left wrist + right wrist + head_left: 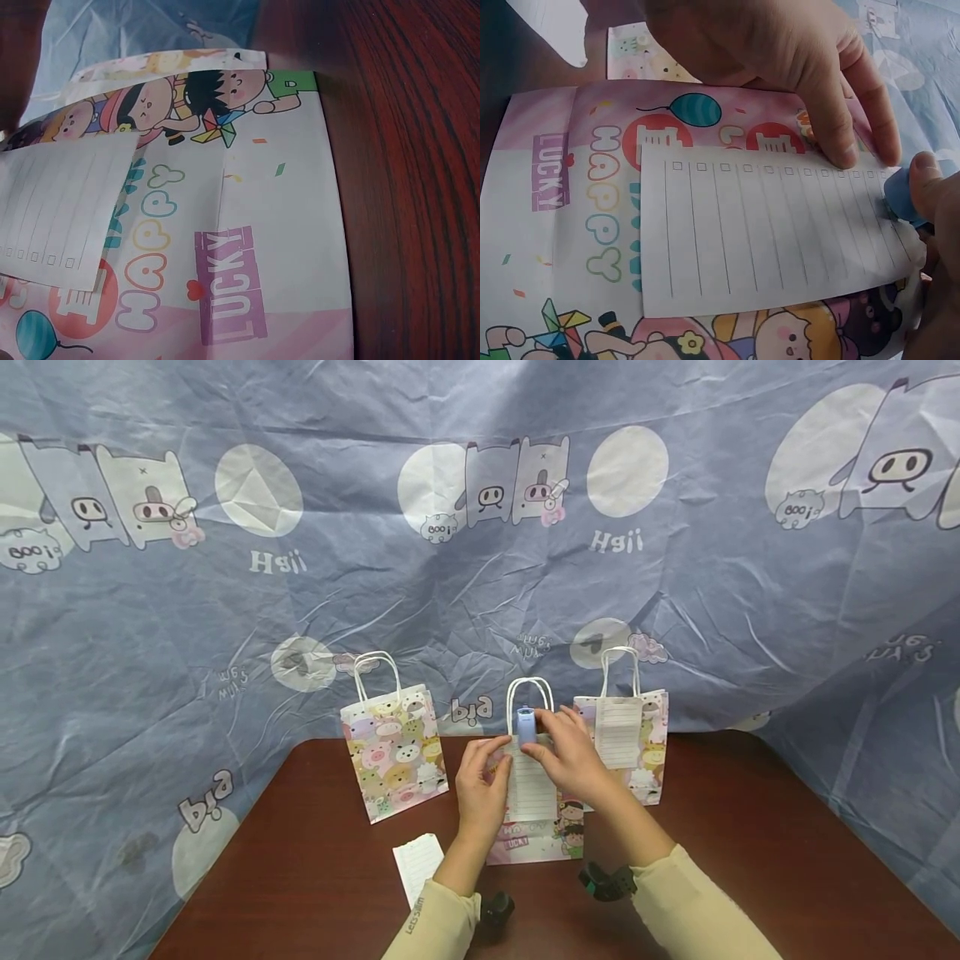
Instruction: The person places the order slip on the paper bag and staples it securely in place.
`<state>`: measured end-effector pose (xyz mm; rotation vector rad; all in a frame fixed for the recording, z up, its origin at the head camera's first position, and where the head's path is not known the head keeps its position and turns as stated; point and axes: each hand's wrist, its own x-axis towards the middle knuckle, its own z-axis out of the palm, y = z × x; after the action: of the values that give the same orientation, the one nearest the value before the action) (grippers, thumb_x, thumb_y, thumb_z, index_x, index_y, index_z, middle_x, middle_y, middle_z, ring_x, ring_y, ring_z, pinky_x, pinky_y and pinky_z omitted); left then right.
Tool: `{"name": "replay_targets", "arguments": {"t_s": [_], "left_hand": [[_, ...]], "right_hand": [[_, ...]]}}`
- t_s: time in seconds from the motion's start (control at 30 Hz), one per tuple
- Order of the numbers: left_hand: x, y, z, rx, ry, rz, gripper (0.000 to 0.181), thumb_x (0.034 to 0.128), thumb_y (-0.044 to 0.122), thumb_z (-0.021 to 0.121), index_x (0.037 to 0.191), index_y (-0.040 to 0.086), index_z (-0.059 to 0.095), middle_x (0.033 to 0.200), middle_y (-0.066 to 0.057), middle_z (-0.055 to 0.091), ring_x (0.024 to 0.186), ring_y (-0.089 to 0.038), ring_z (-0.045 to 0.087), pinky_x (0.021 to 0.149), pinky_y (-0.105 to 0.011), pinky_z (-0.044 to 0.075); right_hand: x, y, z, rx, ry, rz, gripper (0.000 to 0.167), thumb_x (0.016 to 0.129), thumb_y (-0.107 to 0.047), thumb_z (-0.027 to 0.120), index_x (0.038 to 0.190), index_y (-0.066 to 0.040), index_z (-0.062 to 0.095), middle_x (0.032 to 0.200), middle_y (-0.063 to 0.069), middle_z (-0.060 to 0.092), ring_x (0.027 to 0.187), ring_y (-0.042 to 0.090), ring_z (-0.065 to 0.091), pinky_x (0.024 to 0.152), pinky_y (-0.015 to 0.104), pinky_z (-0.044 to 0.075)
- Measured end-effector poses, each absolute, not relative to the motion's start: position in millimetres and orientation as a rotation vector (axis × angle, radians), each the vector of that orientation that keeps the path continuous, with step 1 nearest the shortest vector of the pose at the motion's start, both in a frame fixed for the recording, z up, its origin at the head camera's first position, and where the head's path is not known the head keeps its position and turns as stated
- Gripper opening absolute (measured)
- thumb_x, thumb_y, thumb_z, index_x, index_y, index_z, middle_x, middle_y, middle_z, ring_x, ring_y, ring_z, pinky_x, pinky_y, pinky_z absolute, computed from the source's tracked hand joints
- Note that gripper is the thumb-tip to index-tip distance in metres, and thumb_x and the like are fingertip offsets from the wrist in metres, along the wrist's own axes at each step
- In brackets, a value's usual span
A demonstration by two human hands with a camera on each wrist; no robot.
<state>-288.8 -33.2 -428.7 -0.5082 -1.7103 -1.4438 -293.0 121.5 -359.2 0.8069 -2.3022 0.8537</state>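
A paper gift bag [536,847] with cartoon children and white rope handles stands in the middle of the table. Against its front lies a lined checklist sheet [780,232], its top level with the bag's rim. My left hand [480,789] pinches the bag's upper edge at the left, thumb in front beside the sheet. Between thumb and fingers my right hand [570,752] grips a small blue stapler [527,727] at the top of the sheet and rim. In the right wrist view the stapler's rounded end touches the sheet; the left wrist view shows the bag's lower front.
An animal-print gift bag [393,752] stands at the left. Another [654,760] is at the right, with a checklist sheet [618,732] on its front. A loose sheet [418,864] lies on the brown table [315,860], near my left forearm. Behind hangs a blue printed cloth [360,585].
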Motion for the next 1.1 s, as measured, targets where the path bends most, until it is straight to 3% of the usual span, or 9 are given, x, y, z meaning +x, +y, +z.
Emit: {"name": "replay_targets", "arguments": {"t_s": [0.27, 0.6, 1.1], "left_hand": [[-290, -32, -431, -0.511, -1.707, -1.428, 0.029, 0.0873, 0.000, 0.072, 0.112, 0.015, 0.073, 0.103, -0.005, 0.064, 0.076, -0.018, 0.052, 0.057, -0.017, 0.042], [-290, -32, -429, -0.508, -1.701, -1.473, 0.030, 0.0881, -0.001, 0.071, 0.113, 0.016, 0.073, 0.105, -0.005, 0.064, 0.079, -0.021, 0.054, 0.058, -0.015, 0.040], [-289, -35, -426, -0.552, -1.690, -1.457, 0.027, 0.0894, 0.002, 0.070, 0.113, 0.014, 0.073, 0.105, -0.006, 0.064, 0.079, -0.022, 0.054, 0.058, -0.016, 0.041]], "right_hand": [[-294, 119, -366, 0.808, -2.211, 0.819, 0.049, 0.083, -0.013, 0.075, 0.123, 0.010, 0.057, 0.103, 0.021, 0.070, 0.109, 0.041, 0.058, 0.113, 0.061, 0.027], [-295, 117, -371, 0.775, -2.188, 0.793, 0.052, 0.081, -0.016, 0.074, 0.123, 0.009, 0.056, 0.100, 0.019, 0.071, 0.096, 0.034, 0.056, 0.105, 0.057, 0.033], [-292, 113, -369, 0.727, -2.179, 0.788, 0.048, 0.081, -0.015, 0.075, 0.119, 0.008, 0.058, 0.095, 0.018, 0.068, 0.091, 0.032, 0.056, 0.091, 0.050, 0.042]]}}
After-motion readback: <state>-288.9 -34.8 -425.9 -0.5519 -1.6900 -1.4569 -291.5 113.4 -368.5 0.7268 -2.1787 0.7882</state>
